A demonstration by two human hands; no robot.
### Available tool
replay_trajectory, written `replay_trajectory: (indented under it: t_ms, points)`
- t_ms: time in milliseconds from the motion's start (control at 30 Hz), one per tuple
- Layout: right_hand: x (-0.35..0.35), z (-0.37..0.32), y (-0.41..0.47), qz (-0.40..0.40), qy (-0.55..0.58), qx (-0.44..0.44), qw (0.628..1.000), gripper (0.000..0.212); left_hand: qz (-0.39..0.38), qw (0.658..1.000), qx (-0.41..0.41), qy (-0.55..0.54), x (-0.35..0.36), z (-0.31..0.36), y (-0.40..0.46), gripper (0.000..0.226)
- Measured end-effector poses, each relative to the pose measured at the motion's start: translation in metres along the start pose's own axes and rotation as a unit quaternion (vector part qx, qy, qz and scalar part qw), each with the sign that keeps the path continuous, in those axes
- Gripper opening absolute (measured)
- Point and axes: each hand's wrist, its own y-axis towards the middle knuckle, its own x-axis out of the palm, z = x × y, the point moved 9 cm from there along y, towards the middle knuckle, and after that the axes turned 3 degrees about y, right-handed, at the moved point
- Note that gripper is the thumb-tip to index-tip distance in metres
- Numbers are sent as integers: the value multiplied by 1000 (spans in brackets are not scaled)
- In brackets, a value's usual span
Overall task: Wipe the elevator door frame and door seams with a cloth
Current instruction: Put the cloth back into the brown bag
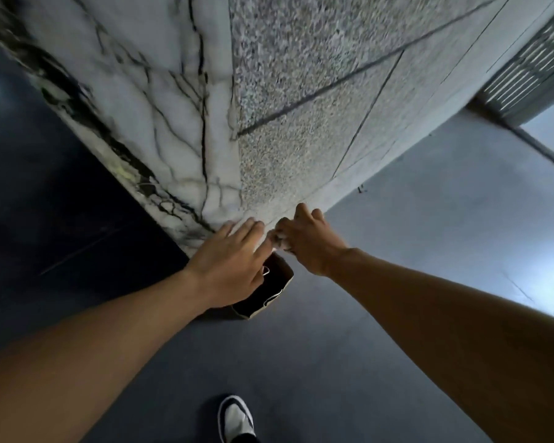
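A white and black shoe [236,417] stands on the dark floor [349,362] nearest the camera. Beyond it a brown paper bag [271,290] sits at the foot of the wall corner. Above the bag, the left hand [229,262] lies spread flat, fingers on the veined marble door frame [160,129]. The right hand [307,239] is closed around a crumpled cloth [280,240], pressed at the base of the speckled granite wall [317,91].

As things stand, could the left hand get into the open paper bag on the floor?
Probably yes. The left hand hangs directly above the paper bag, whose mouth faces up with nothing covering it. The right hand, clutching the cloth, sits off to the side.
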Motion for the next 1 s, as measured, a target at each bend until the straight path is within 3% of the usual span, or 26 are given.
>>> replay_trajectory:
  t_ms: [133,300,467,567,700,867,1000]
  points:
    - [40,-1,-3,-57,31,-3,998,40,-46,998,-9,-43,56,7,-5,51]
    - [96,15,-4,-103,65,-36,992,31,-87,993,-42,-73,137,16,3,49]
    - [152,30,28,-142,79,-81,983,31,-138,981,-72,-113,211,28,22,30]
    - [172,29,44,-145,69,-131,978,32,-169,959,-138,-179,252,27,25,24]
    - [213,21,71,-149,34,-215,965,28,-209,910,-248,-258,315,23,28,34]
    - [263,1,83,-152,-5,-295,943,35,-195,869,-321,-322,352,21,33,34]
    - [293,-9,97,-115,77,-241,961,60,-171,837,-370,-365,372,15,29,45]
